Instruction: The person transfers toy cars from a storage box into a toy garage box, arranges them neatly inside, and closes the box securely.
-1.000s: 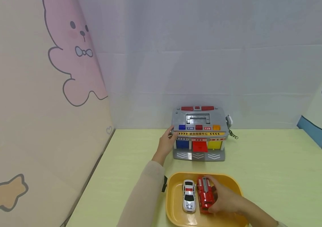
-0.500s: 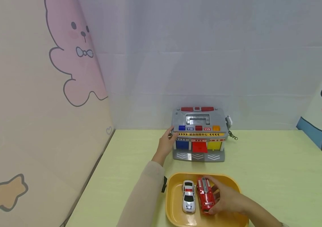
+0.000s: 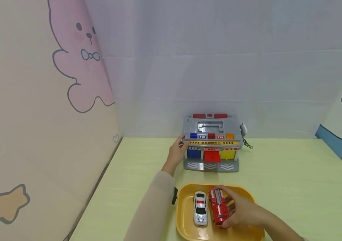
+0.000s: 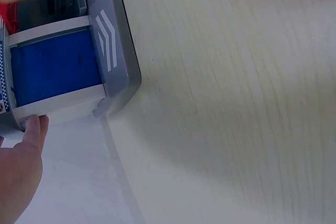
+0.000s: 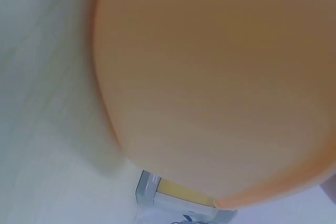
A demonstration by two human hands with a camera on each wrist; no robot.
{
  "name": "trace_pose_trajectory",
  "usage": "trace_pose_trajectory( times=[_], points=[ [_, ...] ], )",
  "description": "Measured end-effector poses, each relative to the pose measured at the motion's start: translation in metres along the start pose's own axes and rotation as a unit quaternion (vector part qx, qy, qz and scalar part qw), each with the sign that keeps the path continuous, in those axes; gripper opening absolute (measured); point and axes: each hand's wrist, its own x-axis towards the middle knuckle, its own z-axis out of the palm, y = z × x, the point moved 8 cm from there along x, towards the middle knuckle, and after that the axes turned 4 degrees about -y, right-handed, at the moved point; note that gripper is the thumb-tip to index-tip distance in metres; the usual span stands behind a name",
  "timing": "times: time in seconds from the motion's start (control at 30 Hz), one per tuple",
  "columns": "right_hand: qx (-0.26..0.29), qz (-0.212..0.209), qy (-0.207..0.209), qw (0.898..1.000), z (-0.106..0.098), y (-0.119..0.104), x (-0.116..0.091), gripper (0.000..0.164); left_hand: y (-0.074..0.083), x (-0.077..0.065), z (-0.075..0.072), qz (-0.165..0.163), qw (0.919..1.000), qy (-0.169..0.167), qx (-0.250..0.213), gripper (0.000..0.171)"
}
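In the head view my left hand (image 3: 177, 154) touches the left front corner of a grey toy emergency station (image 3: 211, 166). Its fingers lie straight against the side wall in the left wrist view, beside the blue door (image 4: 55, 66). My right hand (image 3: 244, 211) grips a red toy fire truck (image 3: 220, 211), thumb at the near end and a finger at the far end. The truck is over the yellow tray (image 3: 183, 231), tilted slightly, beside a white toy police car (image 3: 200, 209). A blurred tan surface hides the grip in the right wrist view.
The station has a red door flap (image 3: 212, 156) swung outward and a yellow door (image 3: 227, 154). A handset (image 3: 243, 129) with a coiled cord (image 3: 247, 144) hangs on its right side. Everything stands on a pale yellow-green table (image 3: 291, 187) against a curtain.
The fire truck's near end has shifted slightly right and toward me with the right hand, and more of that hand's fingers show. The left hand stays at the station.
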Motion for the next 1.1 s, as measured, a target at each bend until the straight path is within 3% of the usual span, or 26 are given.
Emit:
trace_pose_trajectory(
  times=[0.23,0.9,1.1],
  points=[
    [-0.001,-0.023,-0.009,1.0,-0.005,-0.008,-0.003,0.107,0.003,-0.001,0.0,-0.005,1.0,0.002,-0.002,0.054],
    [-0.028,0.007,0.044,0.999,-0.029,-0.019,-0.007,0.11,0.001,-0.001,0.0,0.001,1.0,0.003,0.004,0.054],
    [-0.032,-0.006,0.045,0.998,-0.034,-0.022,-0.008,0.11,0.002,-0.002,0.0,0.001,1.0,0.003,0.006,0.054]
  ],
)
